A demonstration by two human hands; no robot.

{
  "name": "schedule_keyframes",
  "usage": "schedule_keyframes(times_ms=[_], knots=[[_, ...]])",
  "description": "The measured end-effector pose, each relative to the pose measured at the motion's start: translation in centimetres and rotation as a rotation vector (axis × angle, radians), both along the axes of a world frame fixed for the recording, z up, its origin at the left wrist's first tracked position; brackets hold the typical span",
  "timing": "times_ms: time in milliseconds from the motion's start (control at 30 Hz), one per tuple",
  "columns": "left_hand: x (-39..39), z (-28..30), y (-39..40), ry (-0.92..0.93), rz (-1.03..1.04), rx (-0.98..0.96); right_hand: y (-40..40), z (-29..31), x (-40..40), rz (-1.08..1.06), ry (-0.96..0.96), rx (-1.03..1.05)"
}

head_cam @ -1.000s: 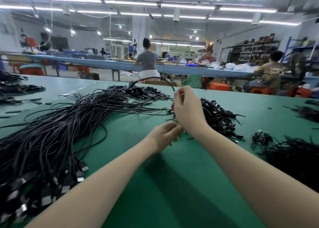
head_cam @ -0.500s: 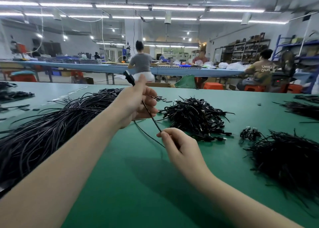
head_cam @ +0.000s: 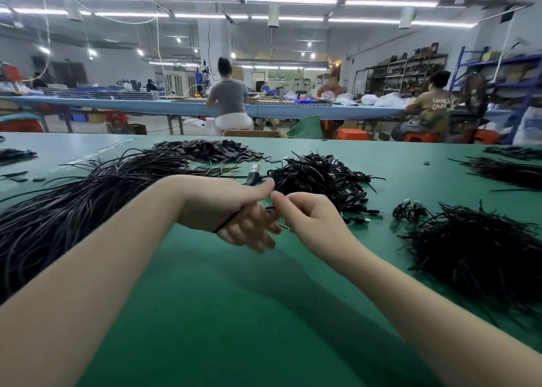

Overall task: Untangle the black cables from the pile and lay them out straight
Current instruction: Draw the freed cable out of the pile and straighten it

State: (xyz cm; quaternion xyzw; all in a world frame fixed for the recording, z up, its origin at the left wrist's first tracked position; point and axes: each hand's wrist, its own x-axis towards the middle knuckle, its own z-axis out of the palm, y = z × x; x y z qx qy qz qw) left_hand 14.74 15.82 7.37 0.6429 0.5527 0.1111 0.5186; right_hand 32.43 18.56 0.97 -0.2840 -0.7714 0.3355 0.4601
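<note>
Both hands gripped one USB cable (head_cam: 252,175): left hand (head_cam: 231,210) near its plug, right hand (head_cam: 305,215) pinching lower; drawing it straight seemed next.

Black cables (head_cam: 319,178) – green table (head_cam: 205,313) – silver plug (head_cam: 254,168) – orange stools (head_cam: 352,134) – blue bench (head_cam: 293,111).

The green bench (head_cam: 205,313) has a smooth, matt mat surface. Left of it, long black cables (head_cam: 73,210) look like faintly glossy plastic; the silver plug tip (head_cam: 255,168) looks metal.
</note>
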Motion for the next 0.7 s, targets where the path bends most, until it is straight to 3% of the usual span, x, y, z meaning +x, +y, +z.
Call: schedule_keyframes(times_ms=[100, 233, 300, 367, 467, 533, 633, 700], knots=[[0.4, -0.7, 0.7, -0.066, 0.250, 0.226, -0.9, -0.6, -1.1, 0.017, 0.044, 0.008], [0.4, -0.5, 0.9, 0.297, 0.295, 0.514, -1.2, -0.8, -1.4, 0.043, 0.077, -0.051], [0.6, -0.4, 1.1, 0.197, 0.317, 0.555, -1.3, -0.9, -1.4, 0.108, 0.100, -0.080], [0.9, -0.1, 1.1, -0.136, 0.346, 0.595, -1.6, -1.3, -1.7, 0.194, 0.081, -0.110], [0.9, 1.2, 0.9, -0.777, 0.312, 0.473, -1.4, -2.4, -1.9, 0.238, -0.063, -0.098], [0.1, 1.8, 0.2, -0.932, 0.182, 0.354, -0.9, -3.0, -1.7, 0.199, -0.173, -0.068], [-1.6, 2.5, -0.7, -0.898, -0.120, 0.073, -0.1, -3.2, -0.9, 0.121, -0.249, -0.060], [-1.8, 2.3, -0.9, -0.613, -0.324, -0.087, 0.4, -2.9, -0.3, 0.026, -0.261, 0.029]])
